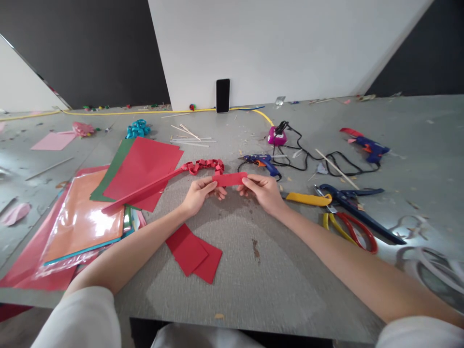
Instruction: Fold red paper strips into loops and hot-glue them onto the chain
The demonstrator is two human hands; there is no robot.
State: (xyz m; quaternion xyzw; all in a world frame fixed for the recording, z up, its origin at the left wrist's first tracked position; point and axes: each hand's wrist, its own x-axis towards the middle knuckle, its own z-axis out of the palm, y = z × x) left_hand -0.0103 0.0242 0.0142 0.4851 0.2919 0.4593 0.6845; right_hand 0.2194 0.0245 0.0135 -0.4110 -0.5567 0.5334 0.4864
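Observation:
A red paper strip (pixel 229 180) is stretched level between my two hands over the middle of the table. My left hand (pixel 198 194) pinches its left end between thumb and fingers. At the other end, my right hand (pixel 266 192) pinches the strip the same way. Just behind the left hand lies a red paper stick with curled loops (pixel 197 167), its straight end resting on red sheets (pixel 139 169). Two red paper rectangles (pixel 194 252) overlap near my left forearm. Beyond my right hand is a blue glue gun (pixel 264 162).
Plastic-wrapped coloured paper (pixel 87 212) is at left. At right lie a yellow cutter (pixel 308 198), dark blue pliers (pixel 358 212), scissors (pixel 357 232) and a second glue gun (pixel 371 146) with cords. A phone (pixel 223 95) leans against the wall near a purple socket (pixel 277 136).

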